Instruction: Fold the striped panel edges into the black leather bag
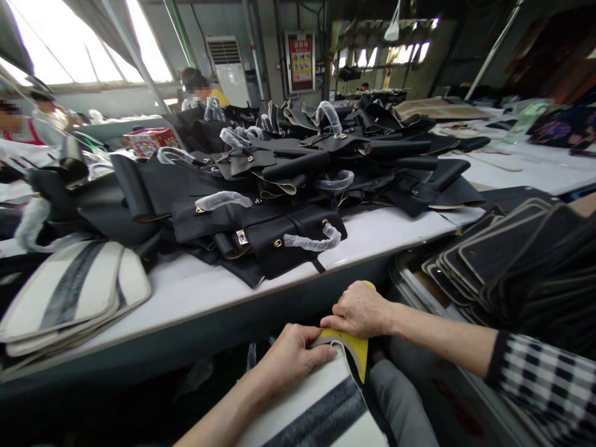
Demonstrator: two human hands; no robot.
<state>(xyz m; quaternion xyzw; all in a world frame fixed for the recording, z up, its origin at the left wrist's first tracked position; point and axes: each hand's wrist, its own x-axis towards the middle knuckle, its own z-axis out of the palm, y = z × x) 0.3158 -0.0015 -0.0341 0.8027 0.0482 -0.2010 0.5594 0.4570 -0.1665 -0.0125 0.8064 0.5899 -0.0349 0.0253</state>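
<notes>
A white bag panel (298, 406) with a dark grey stripe and a rounded corner lies across my lap. My left hand (293, 354) grips it near that corner, thumb on top and fingers around the edge. My right hand (358, 308) is closed around a flat yellow piece (358, 347) with a curved inner edge, which looks like a plastic scraper. The yellow piece lies against the panel's rounded corner, close to my left fingers. My right fingers hide part of it, so its full shape cannot be made out.
Black bag pieces (298, 233) with plastic-wrapped handles are heaped on the white table (377, 233) ahead. More striped white panels (79, 292) are stacked at its left. Dark panels (503, 248) fill a container at right. A green bottle (526, 121) stands far right; people sit beyond.
</notes>
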